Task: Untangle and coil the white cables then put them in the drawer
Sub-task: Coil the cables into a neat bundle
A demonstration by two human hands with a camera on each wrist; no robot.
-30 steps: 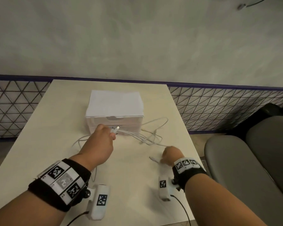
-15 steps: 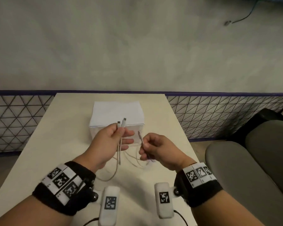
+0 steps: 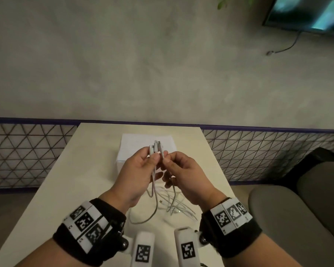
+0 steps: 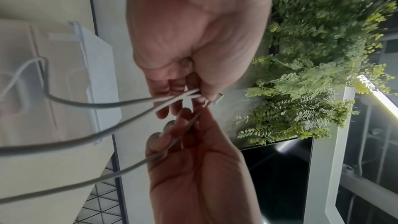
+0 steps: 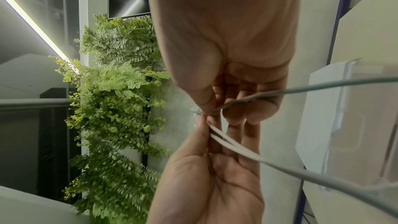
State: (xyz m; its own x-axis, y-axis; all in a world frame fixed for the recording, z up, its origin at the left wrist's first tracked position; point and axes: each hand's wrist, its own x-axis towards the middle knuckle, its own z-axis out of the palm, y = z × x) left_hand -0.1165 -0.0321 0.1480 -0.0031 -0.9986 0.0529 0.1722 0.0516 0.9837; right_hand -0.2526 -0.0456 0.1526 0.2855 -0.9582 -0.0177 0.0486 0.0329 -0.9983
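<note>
white cables [image 3: 156, 186] — thin, plug ends bunched upright at 12 o'clock, rest hanging to a loose tangle on the table at 6 | drawer [image 3: 146, 149] — white box, behind the plugs, shut

The head view is dim and flat, with soft, faint shadows under the two hands [image 3: 162, 176] on the pale beige worktop [image 3: 81, 170], and its straight lines bow towards the edges. Both wrist views are brighter; a glowing white strip light [image 5: 32, 23] flares, nearby thin white cables [image 4: 64, 144] smear, and the leafy green wall plants [image 5: 116, 91] look soft.
</note>
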